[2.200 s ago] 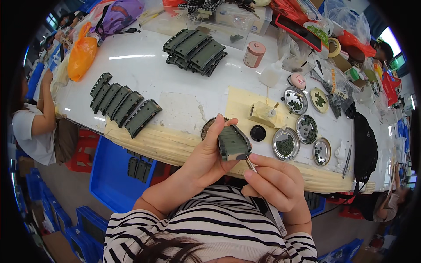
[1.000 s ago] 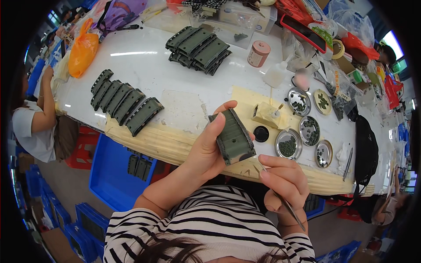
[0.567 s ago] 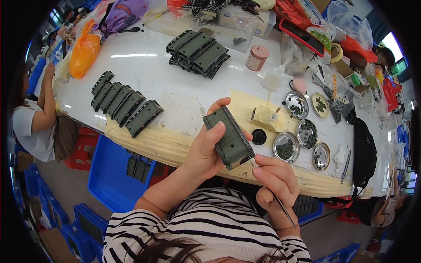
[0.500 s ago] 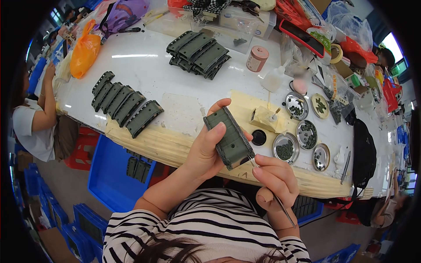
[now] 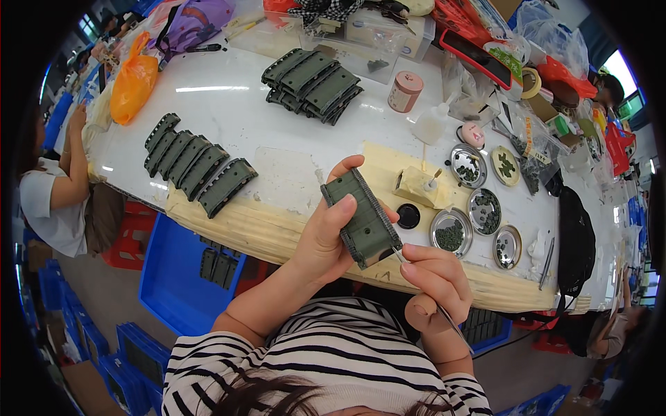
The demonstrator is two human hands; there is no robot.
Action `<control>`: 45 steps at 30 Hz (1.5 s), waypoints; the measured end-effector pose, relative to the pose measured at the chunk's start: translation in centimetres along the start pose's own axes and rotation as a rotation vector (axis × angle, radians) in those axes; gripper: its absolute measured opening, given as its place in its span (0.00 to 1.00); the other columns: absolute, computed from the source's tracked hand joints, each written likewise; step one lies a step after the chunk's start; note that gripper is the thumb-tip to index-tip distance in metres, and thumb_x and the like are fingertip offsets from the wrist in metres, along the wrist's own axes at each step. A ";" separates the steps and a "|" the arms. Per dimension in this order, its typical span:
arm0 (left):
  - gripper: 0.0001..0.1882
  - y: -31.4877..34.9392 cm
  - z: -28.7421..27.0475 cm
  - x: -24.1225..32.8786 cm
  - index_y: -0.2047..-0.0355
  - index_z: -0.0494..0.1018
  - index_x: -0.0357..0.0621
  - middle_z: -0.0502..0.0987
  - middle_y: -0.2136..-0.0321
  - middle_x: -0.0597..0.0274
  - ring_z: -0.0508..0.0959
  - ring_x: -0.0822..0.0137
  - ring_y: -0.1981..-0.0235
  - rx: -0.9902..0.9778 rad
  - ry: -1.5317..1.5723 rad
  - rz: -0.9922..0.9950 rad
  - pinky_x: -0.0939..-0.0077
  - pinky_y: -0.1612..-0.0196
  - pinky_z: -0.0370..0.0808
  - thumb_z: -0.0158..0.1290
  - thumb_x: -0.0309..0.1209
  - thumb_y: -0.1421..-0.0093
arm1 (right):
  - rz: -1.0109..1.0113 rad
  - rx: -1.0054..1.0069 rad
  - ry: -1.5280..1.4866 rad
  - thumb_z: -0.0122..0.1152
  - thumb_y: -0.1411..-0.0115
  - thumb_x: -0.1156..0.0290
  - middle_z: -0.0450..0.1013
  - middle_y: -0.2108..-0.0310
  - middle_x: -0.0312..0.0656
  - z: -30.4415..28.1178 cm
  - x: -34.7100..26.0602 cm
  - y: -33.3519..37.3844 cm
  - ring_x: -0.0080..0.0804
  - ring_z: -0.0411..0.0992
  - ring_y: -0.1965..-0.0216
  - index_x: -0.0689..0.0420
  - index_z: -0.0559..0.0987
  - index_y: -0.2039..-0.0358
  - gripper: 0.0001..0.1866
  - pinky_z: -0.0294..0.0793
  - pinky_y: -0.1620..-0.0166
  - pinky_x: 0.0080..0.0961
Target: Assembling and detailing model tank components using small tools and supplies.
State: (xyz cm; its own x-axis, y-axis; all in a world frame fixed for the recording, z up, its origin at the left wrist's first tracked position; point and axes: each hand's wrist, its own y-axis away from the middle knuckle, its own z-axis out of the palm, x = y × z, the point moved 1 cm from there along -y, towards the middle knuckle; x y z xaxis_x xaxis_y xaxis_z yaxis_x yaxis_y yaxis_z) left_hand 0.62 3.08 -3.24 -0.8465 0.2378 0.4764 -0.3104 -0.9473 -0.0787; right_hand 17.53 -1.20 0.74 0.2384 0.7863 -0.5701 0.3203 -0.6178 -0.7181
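While our left hand (image 5: 320, 234) held the green plastic piece (image 5: 365, 227) over the table edge (image 5: 229, 222), thumb on top and fingers curled around its side, our right hand (image 5: 442, 279), fingers pinched firmly on the tweezers (image 5: 455, 328), had brought their tips back to its lower right corner; work there seemingly had resumed.

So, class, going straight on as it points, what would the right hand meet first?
Likely the green model part: the tweezers in the right hand point at its near corner; contact is unclear.
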 end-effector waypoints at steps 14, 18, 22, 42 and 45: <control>0.33 0.3 -0.1 -0.3 0.38 0.51 0.58 0.76 0.64 0.48 0.79 0.61 0.59 0.066 0.086 -0.100 0.66 0.57 0.79 0.54 0.43 0.39 | -0.032 -0.009 0.041 0.62 0.45 0.69 0.75 0.64 0.45 0.2 0.0 -0.3 0.42 0.76 0.58 0.64 0.79 0.59 0.15 0.76 0.59 0.29; 0.31 0.3 0.0 -0.5 0.39 0.53 0.58 0.76 0.64 0.50 0.79 0.61 0.60 0.075 0.104 -0.123 0.66 0.58 0.79 0.54 0.43 0.39 | -0.021 -0.029 0.039 0.62 0.46 0.70 0.75 0.65 0.45 -0.2 -0.2 -0.3 0.41 0.76 0.59 0.63 0.80 0.60 0.15 0.76 0.60 0.29; 0.31 0.3 -0.1 -0.5 0.40 0.53 0.57 0.76 0.65 0.51 0.79 0.61 0.60 0.074 0.118 -0.153 0.66 0.58 0.79 0.53 0.43 0.39 | -0.028 -0.019 0.018 0.62 0.46 0.70 0.75 0.65 0.44 -0.2 0.0 -0.4 0.42 0.76 0.59 0.63 0.80 0.60 0.14 0.76 0.60 0.29; 0.36 0.6 1.7 0.0 0.57 0.68 0.46 0.76 0.66 0.55 0.79 0.64 0.61 0.168 0.404 -0.369 0.76 0.60 0.80 0.49 0.65 0.48 | 0.011 0.070 -0.184 0.62 0.48 0.57 0.74 0.63 0.43 -0.1 -0.4 -1.8 0.44 0.75 0.55 0.61 0.78 0.58 0.22 0.76 0.55 0.32; 0.37 0.4 1.8 0.1 0.61 0.71 0.42 0.77 0.67 0.56 0.79 0.65 0.64 0.188 0.465 -0.424 0.76 0.62 0.81 0.47 0.67 0.48 | -0.040 -0.024 -0.126 0.64 0.49 0.60 0.74 0.64 0.44 -0.5 -0.7 -3.4 0.44 0.75 0.56 0.61 0.79 0.59 0.21 0.77 0.55 0.33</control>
State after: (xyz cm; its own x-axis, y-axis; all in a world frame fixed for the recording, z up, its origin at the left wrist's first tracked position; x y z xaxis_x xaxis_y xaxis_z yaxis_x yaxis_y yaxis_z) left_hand 1.22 2.28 -1.65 -0.7790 0.6270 0.0011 -0.6132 -0.7622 0.2076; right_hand 16.76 0.32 3.80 0.1084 0.8019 -0.5875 0.3495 -0.5840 -0.7327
